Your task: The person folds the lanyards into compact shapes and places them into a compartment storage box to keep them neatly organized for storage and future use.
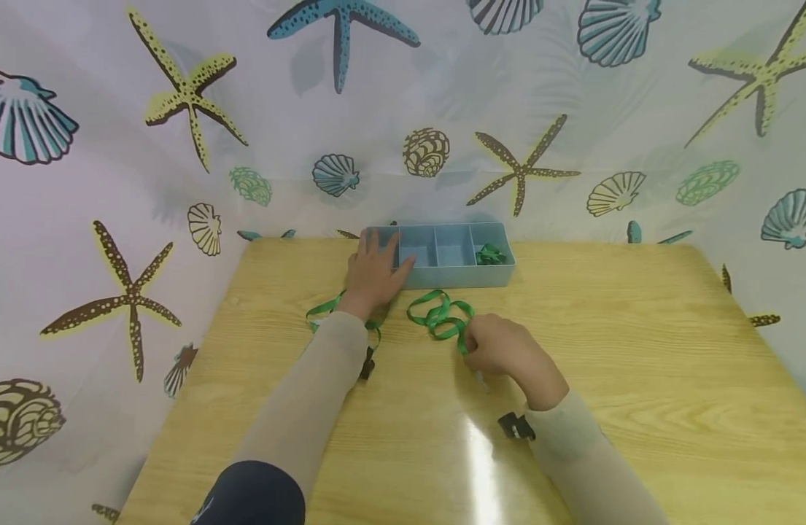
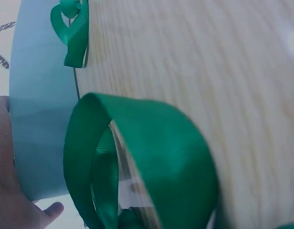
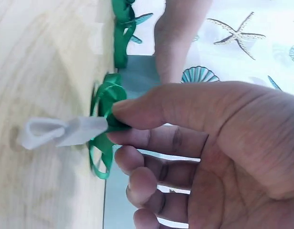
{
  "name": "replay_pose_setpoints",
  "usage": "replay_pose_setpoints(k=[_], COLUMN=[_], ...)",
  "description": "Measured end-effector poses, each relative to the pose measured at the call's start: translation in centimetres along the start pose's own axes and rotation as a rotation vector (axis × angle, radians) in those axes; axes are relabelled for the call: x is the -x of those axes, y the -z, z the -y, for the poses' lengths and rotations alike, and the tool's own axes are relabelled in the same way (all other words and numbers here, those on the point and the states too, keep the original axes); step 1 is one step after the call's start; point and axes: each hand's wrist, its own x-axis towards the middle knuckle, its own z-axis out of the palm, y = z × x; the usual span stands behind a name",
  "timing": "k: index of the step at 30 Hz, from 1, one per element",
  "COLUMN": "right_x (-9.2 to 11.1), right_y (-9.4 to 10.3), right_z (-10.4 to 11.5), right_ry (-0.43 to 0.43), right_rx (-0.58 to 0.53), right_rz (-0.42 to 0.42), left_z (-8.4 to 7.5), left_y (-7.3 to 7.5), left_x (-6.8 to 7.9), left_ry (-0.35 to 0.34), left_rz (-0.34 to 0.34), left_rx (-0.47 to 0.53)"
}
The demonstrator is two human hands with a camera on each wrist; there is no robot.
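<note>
A: Head view?
B: Pinches in right hand (image 1: 508, 351) a green ribbon (image 1: 437, 317) trailing on table (image 1: 639, 328) before blue box (image 1: 455, 277). Rests left hand (image 1: 371, 275), with spread fingers (image 1: 374, 244), on box's left end. Finds bundled ribbon (image 1: 490, 255) in rightmost compartment (image 1: 497, 235).
A: Left wrist?
B: Shows second ribbon (image 2: 171, 148) looped large before box.
A: Right wrist?
B: Shows green ribbon clasped between thumb (image 3: 147, 109) and forefinger (image 3: 159, 138), beside white loop (image 3: 85, 131).

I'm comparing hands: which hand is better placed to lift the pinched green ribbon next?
Probably the right hand: it pinches the ribbon near its white tip, while the left hand spreads over the left end of the blue box.
</note>
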Motion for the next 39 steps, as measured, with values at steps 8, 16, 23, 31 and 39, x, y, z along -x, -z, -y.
replay_pose_setpoints(k=[8,16,23,31,39], right_x=[0.7,1.3,2.2,3.5,3.7], right_y=[0.7,1.5,2.0,2.4,3.4], right_z=[0.5,0.3,0.6,1.2,0.7], right_ry=[0.089,0.072,0.238,0.362,0.436], right_rx=[-0.017,-0.021,-0.035,-0.122,-0.333], right_rz=[-0.066,-0.123,-0.212,-0.364,-0.431], left_z=[1.2,-1.3,-5.7,-7.3,-7.6], left_y=[1.9,2.8,4.3,4.7,4.1], left_x=[0.6,3.1,7.2,9.5,9.4], left_ry=[-0.055,-0.090,-0.209,-0.273,-0.401], left_rz=[-0.119,-0.231,-0.111,0.058,0.199], left_rx=[0.143,0.478,0.805,0.889,0.960])
